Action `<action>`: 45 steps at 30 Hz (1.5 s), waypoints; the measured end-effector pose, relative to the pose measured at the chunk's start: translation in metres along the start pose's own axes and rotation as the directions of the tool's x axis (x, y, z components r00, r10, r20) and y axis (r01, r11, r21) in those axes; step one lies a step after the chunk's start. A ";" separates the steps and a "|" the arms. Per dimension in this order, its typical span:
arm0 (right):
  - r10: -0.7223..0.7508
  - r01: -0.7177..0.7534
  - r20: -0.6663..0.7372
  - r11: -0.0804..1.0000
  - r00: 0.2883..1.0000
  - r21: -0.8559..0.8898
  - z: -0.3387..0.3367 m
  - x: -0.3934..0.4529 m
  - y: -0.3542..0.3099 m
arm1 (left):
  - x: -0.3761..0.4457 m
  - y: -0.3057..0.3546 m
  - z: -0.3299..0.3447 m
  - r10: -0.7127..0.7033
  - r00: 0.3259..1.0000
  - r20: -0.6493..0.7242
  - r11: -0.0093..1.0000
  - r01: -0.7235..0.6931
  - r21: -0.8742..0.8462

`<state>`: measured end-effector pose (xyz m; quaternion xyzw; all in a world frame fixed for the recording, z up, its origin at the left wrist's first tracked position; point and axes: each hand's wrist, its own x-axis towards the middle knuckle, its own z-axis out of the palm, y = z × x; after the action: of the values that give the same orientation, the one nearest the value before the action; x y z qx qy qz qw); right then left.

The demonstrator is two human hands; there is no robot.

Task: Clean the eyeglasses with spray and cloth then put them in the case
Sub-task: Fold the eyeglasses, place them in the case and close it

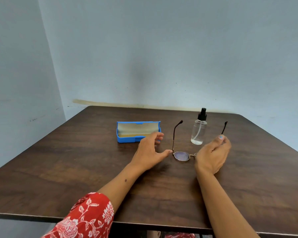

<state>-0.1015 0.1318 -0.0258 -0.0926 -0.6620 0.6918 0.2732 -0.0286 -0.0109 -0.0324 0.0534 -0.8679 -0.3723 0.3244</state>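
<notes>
Eyeglasses sit mid-table, temples open and pointing away. Left hand is spread, thumb tip touching the frame's corner; right hand pinches the other temple. Open blue case lies behind the left hand, spray bottle upright beyond the glasses.

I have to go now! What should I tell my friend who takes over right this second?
Left hand: open, thumb tip at the eyeglasses' left hinge.
Right hand: fingers curled at the right temple arm; grip unclear.
Eyeglasses: unfolded on the table, temple arms pointing away.
Spray bottle: upright behind them, untouched.
Blue case: open, at the left.
Cloth: not in view.
Done: nothing visible.
Left: spray, wipe, fold, put in case.
</notes>
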 end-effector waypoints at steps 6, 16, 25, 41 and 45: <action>-0.016 0.040 0.148 0.986 0.989 -0.163 0.000 -0.008 -0.001 | 0.002 -0.004 -0.001 -0.004 1.000 -0.013 0.999 0.004 -0.037; -0.086 0.223 0.399 0.924 0.913 -0.311 0.001 -0.019 -0.001 | 0.003 -0.010 -0.009 -0.122 0.982 -0.144 0.992 0.118 -0.037; -0.046 0.181 0.352 0.915 0.935 -0.361 0.000 -0.020 -0.003 | 0.003 -0.003 -0.017 -0.272 0.954 -0.123 0.920 0.220 -0.325; -0.071 0.212 0.392 0.919 0.917 -0.331 0.002 -0.017 0.001 | 0.005 -0.019 -0.022 -0.133 0.989 -0.071 0.986 0.125 -0.112; -0.033 0.164 0.423 0.947 0.906 -0.276 0.002 -0.013 0.005 | 0.005 -0.018 -0.021 -0.010 1.000 -0.025 0.999 0.011 0.030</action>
<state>-0.0927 0.1231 -0.0331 0.0485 -0.8074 0.5699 0.1446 -0.0223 -0.0388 -0.0312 0.0673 -0.8692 -0.3600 0.3322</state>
